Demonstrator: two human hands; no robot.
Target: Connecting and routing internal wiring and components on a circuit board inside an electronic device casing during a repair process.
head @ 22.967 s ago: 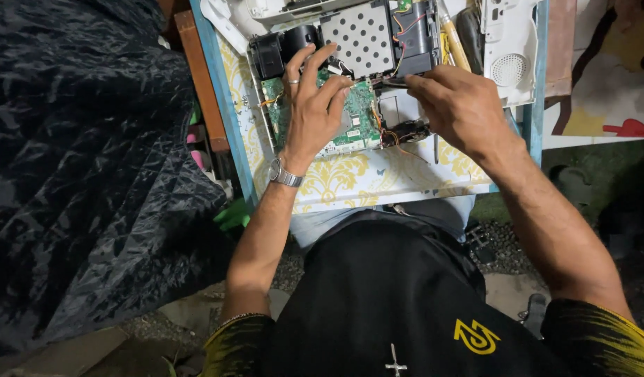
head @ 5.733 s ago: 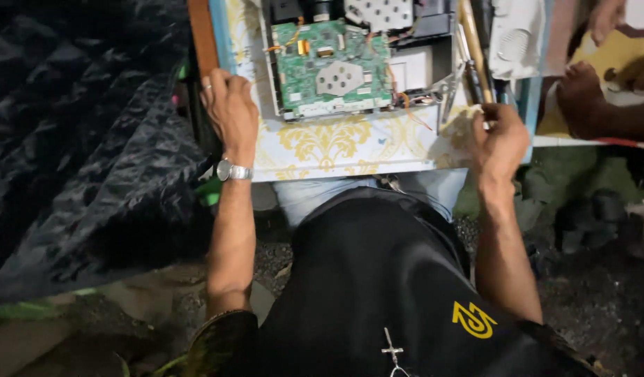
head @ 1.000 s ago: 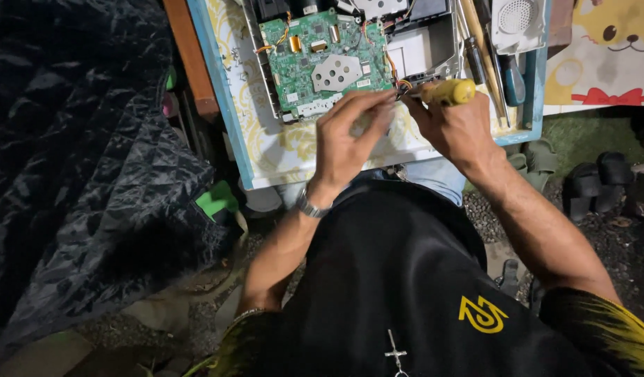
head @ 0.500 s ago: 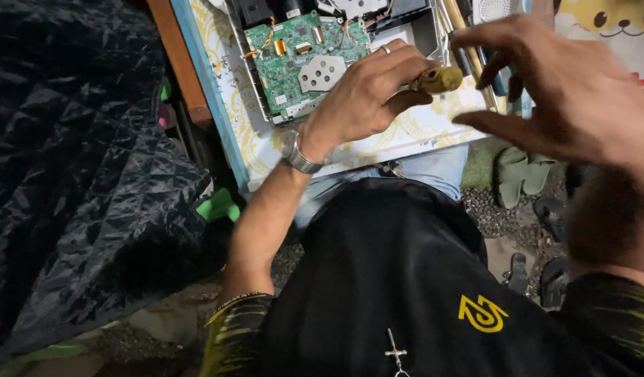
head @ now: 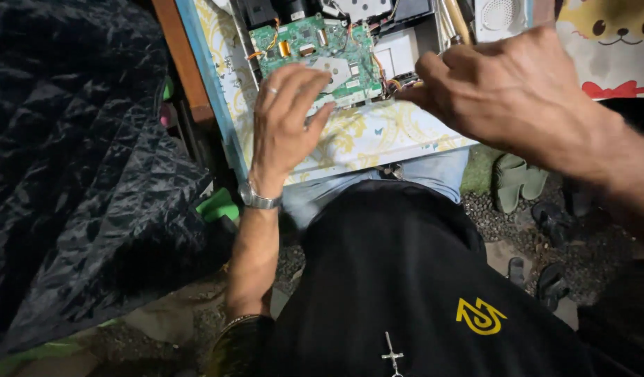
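1. Two hands over one opened device. Table (head: 378,143), cloth with yellow ornament and a blue edge, carries everything listed and lies under both hands.
2. Black quilted cover (head: 78,174), heaped well to the outer side of the left hand; not in the way.
3. Right hand (head: 517,91), knuckles up, fingers curled tight at the board's right corner. Something is pinched there among the wires, but the fingers hide it; whether it is a tool tip or a wire I cannot tell.
4. Left hand (head: 283,122), flat and spread, fingers loosely extended, closed on nothing; fingertips rest on the near edge of the board.
5. Green circuit board (head: 315,45), seated in the open black casing, just beyond the left fingertips and touching them.
6. White speaker grille (head: 500,14), past the right knuckles.
7. Wire bundle (head: 399,82), orange and dark strands, directly at the right fingertips.
8. Wooden tool handle (head: 456,19), lying beyond the right hand.

Risk, as judged: a hard tug at the pinch could tear a thin lead from its solder joint; left palm pressure could flex the board. The right hand blocks sight of its own work point.
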